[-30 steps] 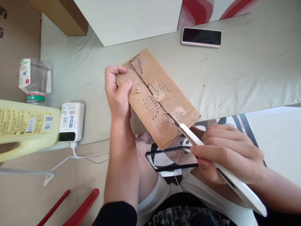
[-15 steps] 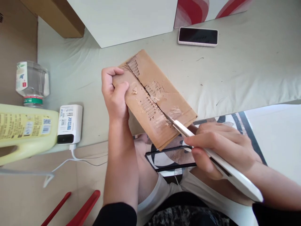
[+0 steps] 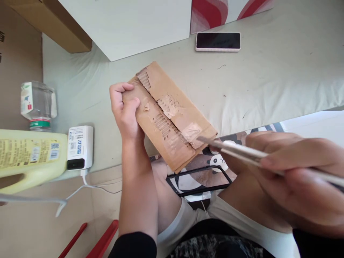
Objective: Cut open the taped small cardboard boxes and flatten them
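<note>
Fingers, left: the fingers (image 3: 118, 87) of the left hand (image 3: 124, 114) are curled tight on the upper-left corner of the cardboard (image 3: 174, 107), with the thumb pressed on its face.
Fingers, right: the right hand (image 3: 298, 172) is closed round the handle of a pale cutter (image 3: 242, 152); this hand is close to the camera and blurred.
Cardboard, place: it is held up in front of the person, its far end over the sheet (image 3: 268, 82) and its near end over a panda-print item (image 3: 199, 177) at the lap.
Cardboard, long axis: it runs from upper left to lower right. A groove runs the same way down the middle, with torn patches of bare fluting on both sides.
Cutter, direction: it points left and slightly up, its tip at the cardboard's lower-right short edge, where the groove ends. Blur hides whether the tip is in the groove.
Edges: the sheet's near edge runs just behind the right hand.
Open room: bare sheet spreads to the right of the cardboard, and beyond it as far as a phone (image 3: 218, 41) and a white box (image 3: 129, 25).
Left side: a power bank (image 3: 80, 146) with its cable (image 3: 80, 188), a yellow jug (image 3: 29, 157) and a clear bottle (image 3: 39, 104) lie well apart from the left hand. Red handles (image 3: 104, 238) lie near the left elbow.
</note>
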Demonstrator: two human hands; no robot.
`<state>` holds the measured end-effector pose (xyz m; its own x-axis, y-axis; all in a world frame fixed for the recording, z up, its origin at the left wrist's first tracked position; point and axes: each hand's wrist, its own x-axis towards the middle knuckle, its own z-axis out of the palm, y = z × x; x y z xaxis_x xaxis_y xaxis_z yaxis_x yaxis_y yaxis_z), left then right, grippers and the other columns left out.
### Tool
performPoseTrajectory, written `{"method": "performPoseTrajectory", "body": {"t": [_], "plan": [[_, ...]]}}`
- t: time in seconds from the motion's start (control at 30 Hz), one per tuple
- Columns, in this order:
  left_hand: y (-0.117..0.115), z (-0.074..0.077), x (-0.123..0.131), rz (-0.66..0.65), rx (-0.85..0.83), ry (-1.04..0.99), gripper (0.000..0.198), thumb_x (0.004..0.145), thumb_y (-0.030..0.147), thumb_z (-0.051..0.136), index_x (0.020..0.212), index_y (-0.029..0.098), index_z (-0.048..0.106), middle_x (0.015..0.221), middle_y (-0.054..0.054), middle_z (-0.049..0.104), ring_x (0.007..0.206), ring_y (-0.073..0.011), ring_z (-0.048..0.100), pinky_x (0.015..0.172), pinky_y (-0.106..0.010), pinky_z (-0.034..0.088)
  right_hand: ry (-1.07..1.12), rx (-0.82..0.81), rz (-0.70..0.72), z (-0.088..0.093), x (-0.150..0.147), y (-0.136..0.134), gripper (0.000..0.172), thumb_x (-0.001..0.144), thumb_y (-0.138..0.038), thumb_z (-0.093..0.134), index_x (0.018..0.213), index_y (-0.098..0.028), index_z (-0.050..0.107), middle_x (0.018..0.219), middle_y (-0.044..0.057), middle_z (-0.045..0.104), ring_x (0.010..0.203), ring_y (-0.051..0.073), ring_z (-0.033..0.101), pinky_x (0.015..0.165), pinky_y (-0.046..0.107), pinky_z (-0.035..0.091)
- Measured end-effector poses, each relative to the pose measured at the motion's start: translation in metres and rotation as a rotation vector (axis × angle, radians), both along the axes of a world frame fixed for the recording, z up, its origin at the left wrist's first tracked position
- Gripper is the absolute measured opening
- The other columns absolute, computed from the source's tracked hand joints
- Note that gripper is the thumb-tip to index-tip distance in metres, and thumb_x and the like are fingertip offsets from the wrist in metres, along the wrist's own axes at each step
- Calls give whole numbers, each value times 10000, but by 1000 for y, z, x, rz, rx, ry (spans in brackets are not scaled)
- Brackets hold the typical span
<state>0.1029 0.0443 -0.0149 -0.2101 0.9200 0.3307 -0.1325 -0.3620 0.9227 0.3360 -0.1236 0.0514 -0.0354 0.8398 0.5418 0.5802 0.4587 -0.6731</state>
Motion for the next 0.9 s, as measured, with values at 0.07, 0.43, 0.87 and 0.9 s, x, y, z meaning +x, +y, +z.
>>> {"method": "performPoseTrajectory", "body": {"t": [0.07,0.43,0.87,0.9], "plan": [[0,0,0,-11,-15,-19,344,548,213,615,879,208,519,830,-10,530,751,-155,466,693,-287,372,73,69,-154,-10,6,9,205,1011,-304,432,853,-293,561,484,-55,434,348,125,376,368,301,321],[-3,2,1,-7,-6,4,295,644,296,696,871,219,525,832,-15,500,761,-164,474,687,-305,393,-445,-534,-302,-99,34,80,816,812,-408,657,1541,-110,443,1389,249,627,1288,483,584,1000,697,483],[4,-18,-14,-30,34,185,322,789,532,747,933,317,554,878,-36,544,768,-226,548,656,-383,432,-28,-113,253,-50,6,53,585,871,-599,676,1335,-256,584,1395,153,621,1321,327,595,1056,507,542],[3,-18,-13,-33,45,172,321,790,530,752,934,317,560,885,-35,547,776,-225,554,664,-383,436,-14,-94,220,-52,6,53,537,881,-576,673,1308,-258,597,1343,147,645,1266,312,624,1008,484,566]]}}
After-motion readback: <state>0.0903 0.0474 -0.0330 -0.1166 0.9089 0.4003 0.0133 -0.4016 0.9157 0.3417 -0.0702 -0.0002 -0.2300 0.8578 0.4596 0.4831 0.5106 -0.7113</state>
